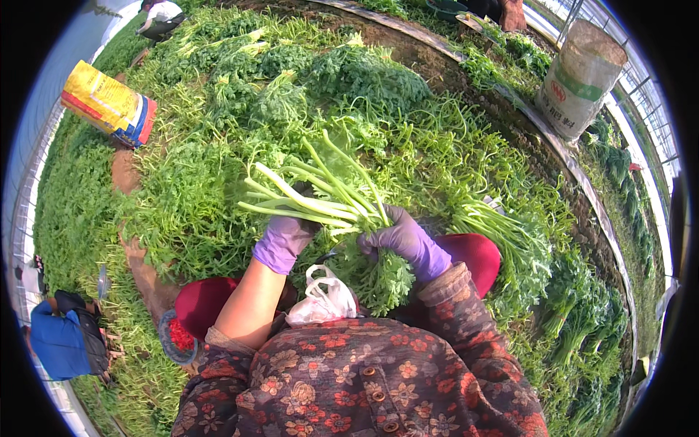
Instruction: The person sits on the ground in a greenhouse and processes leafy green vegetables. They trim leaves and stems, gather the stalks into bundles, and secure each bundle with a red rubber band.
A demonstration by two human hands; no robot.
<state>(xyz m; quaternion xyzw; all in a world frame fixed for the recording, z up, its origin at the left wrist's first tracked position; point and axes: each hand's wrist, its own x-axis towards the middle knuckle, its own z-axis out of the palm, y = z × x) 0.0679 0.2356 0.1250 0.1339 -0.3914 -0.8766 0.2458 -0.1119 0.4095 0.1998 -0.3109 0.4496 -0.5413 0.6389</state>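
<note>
My right hand [404,240], in a purple glove with a soiled palm, grips a bunch of leafy greens [333,202] where stems meet leaves. Its pale cut stems fan out to the upper left, and the lobed leaves hang below the fist. My left hand [286,240], gloved the same way, is under and behind the stem ends; the stems cover its fingers, so its grip is hidden. A small dark object between the hands is too obscured to name. Below them, a white plastic bag [323,297] rests at my lap.
Tied bunches [360,71] lie ahead, with more bunches [502,240] at right. Uncut greens [76,185] grow at left. A yellow sack [109,104] and a white sack [581,82] stand farther off. A basin [177,338] holds red strips. Other people [63,338] crouch nearby.
</note>
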